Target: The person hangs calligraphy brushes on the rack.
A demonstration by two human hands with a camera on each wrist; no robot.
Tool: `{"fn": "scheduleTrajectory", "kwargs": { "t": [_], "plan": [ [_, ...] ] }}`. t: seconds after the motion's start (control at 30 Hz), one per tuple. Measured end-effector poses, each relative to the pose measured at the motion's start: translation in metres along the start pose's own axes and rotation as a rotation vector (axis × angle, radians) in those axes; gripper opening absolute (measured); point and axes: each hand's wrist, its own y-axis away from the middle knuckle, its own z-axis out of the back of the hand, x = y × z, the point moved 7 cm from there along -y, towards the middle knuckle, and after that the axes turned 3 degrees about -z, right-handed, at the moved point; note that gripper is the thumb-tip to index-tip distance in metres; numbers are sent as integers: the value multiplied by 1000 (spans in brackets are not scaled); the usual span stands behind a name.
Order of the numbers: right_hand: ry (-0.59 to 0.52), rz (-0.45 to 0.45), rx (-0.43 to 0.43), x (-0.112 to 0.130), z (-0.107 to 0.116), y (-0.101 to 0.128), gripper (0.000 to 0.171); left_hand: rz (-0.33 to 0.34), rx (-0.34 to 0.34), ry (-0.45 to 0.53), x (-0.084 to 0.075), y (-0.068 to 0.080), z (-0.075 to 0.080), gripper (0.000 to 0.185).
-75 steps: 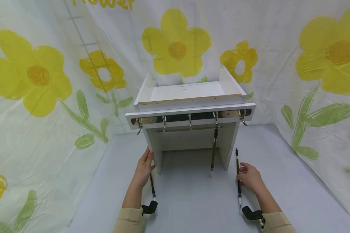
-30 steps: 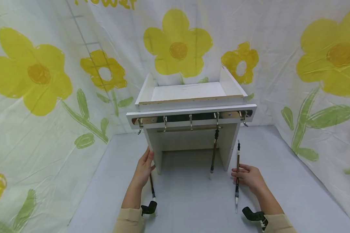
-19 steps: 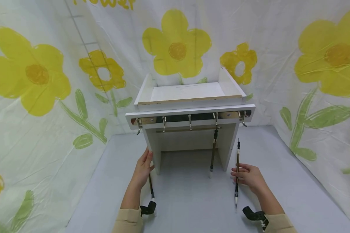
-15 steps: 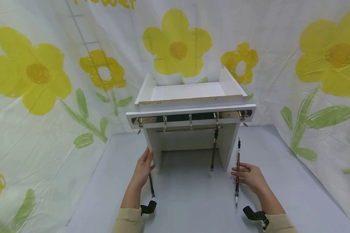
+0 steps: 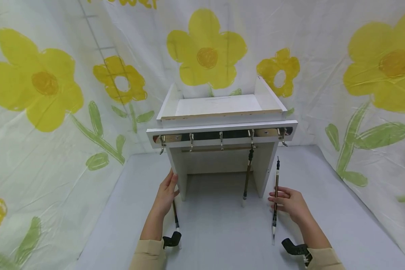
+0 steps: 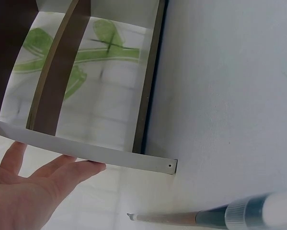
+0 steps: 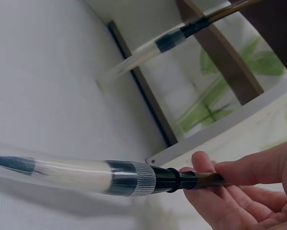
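My right hand (image 5: 291, 202) pinches a writing brush (image 5: 276, 187) between thumb and fingers, to the right of a white shelf rack (image 5: 219, 123). In the right wrist view a clear cap covers the dark-tipped bristles (image 7: 76, 175), and the thumb presses on the brown handle. The loop end points away, toward the wall. My left hand (image 5: 165, 193) rests against the rack's left side panel, its extended fingers touching the outer face in the left wrist view. A second brush (image 5: 248, 174) hangs from a metal hook (image 5: 251, 137) on the rack's front rail.
A third brush (image 5: 175, 215) lies on the white table beside my left wrist. Several more hooks, such as the middle hook (image 5: 221, 140), line the rail. A sheet with yellow flowers (image 5: 206, 56) hangs behind. Black wrist mounts (image 5: 294, 247) sit at both sleeves.
My right hand has shifted its fingers around the brush and moved it slightly, its loop end now farther up the view. The left hand stays at the side panel.
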Motion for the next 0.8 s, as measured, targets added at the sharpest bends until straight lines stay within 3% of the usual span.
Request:
{"fn": "scheduleTrajectory", "kwargs": {
  "t": [0.8],
  "plan": [
    [68, 49, -32, 19, 1, 10, 56, 2, -9, -6, 3, 0, 1, 68]
  ]
}}
